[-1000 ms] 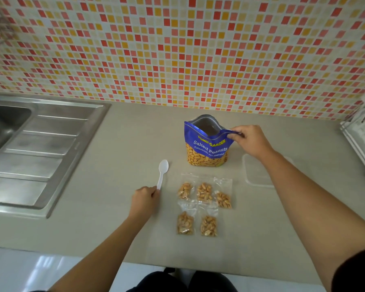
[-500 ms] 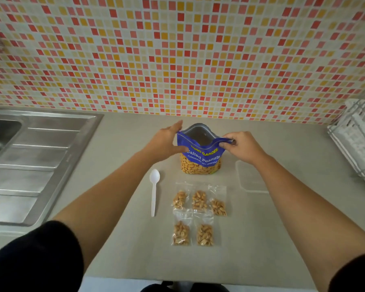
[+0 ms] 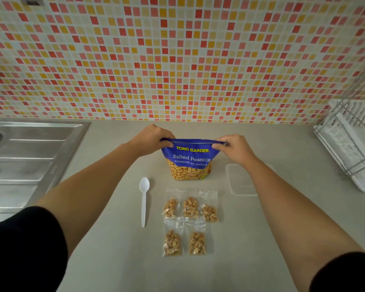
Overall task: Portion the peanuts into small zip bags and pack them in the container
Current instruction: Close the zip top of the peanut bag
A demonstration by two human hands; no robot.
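At the back edge of the counter (image 3: pixel 261 260), left hand (image 3: pixel 151 138) and right hand (image 3: pixel 233 148) pinch the top corners of the peanut pouch (image 3: pixel 190 160) — probably zipping it shut.

Container (image 3: pixel 238 183) apparently half behind right forearm (image 3: pixel 276 192)

the peanut bag (image 3: pixel 191 160) mouth now pinched flat; left hand (image 3: pixel 151 138) left the spoon (image 3: pixel 144 199).

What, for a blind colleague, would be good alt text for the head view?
The left hand and right hand pinch the top corners of a blue peanut bag on a counter. Nearby lie five filled zip bags, a white spoon and a clear container.
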